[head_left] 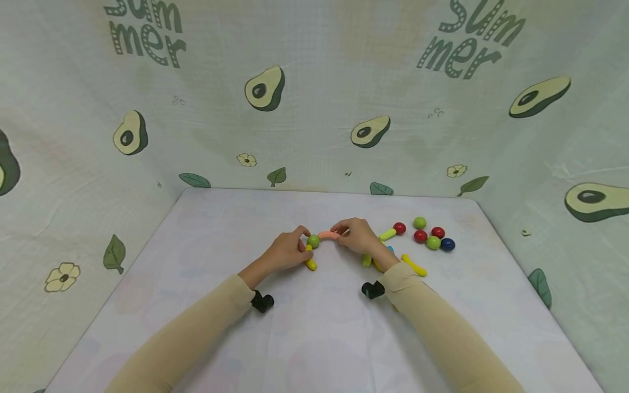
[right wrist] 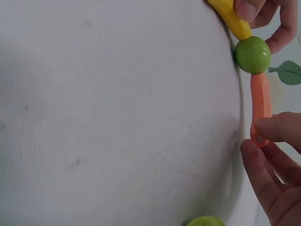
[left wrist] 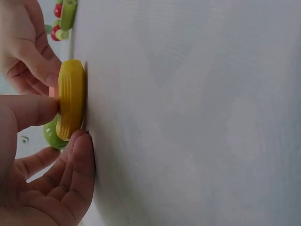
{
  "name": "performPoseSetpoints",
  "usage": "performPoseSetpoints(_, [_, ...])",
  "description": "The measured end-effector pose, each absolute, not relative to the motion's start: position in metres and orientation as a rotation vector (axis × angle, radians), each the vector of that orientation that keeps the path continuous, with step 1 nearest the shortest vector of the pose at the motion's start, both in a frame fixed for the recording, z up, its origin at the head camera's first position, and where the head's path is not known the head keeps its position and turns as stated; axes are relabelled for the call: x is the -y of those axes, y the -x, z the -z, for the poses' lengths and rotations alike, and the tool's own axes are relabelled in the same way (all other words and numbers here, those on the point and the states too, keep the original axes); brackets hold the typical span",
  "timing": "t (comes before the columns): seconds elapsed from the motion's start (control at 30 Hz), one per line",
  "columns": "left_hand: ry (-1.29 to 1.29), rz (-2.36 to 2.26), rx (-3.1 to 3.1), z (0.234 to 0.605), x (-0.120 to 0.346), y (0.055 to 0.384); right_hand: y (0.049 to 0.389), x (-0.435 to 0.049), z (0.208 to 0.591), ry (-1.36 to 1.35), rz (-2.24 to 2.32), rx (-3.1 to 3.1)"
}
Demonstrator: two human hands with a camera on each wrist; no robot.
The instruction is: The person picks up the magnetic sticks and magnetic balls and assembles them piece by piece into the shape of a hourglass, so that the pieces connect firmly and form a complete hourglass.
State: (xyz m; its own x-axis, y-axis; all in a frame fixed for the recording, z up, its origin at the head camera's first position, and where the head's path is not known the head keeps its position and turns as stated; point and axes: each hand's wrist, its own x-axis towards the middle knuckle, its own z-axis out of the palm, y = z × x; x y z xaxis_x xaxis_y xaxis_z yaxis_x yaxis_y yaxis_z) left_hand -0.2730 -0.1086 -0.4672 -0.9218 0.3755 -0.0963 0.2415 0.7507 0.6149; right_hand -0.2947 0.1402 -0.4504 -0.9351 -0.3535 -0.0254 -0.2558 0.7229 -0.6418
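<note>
Near the table's middle, a green ball (head_left: 313, 240) joins a yellow curved rod (head_left: 311, 261) and an orange curved rod (head_left: 326, 235). My left hand (head_left: 287, 250) has its thumb and fingers around the yellow rod (left wrist: 71, 99), with a fingertip at the green ball (left wrist: 53, 134). My right hand (head_left: 357, 236) pinches the far end of the orange rod (right wrist: 261, 99) between thumb and fingers. In the right wrist view, the orange rod meets the green ball (right wrist: 253, 54) at one end, and the yellow rod (right wrist: 235, 21) touches the ball's other side.
Right of my right hand lie a red ball (head_left: 399, 228) with a lime rod (head_left: 387, 234), another yellow rod (head_left: 414, 265), and a partly hidden blue piece. Farther right sit several loose balls, including a dark blue ball (head_left: 447, 244). A patterned curtain (head_left: 314, 109) surrounds the table.
</note>
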Motion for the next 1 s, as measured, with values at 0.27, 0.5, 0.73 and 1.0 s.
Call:
performPoseSetpoints(0.27, [-0.528, -0.922, -2.697, 0.467, 0.111, 0.274, 0.293, -0.137, 0.450, 0.491, 1.047, -2.777])
performPoseSetpoints(0.5, [-0.616, -0.926, -2.720, 0.469, 0.113, 0.280, 0.293, -0.134, 0.452, 0.523, 1.069, -2.776])
performPoseSetpoints(0.73, [-0.651, -0.984, -2.734, 0.468, 0.110, 0.286, 0.295, -0.134, 0.454, 0.567, 1.086, -2.783])
performPoseSetpoints(1.0, [-0.659, -1.129, -2.658, 0.469, 0.106, 0.289, 0.295, -0.132, 0.455, 0.600, 1.116, -2.754])
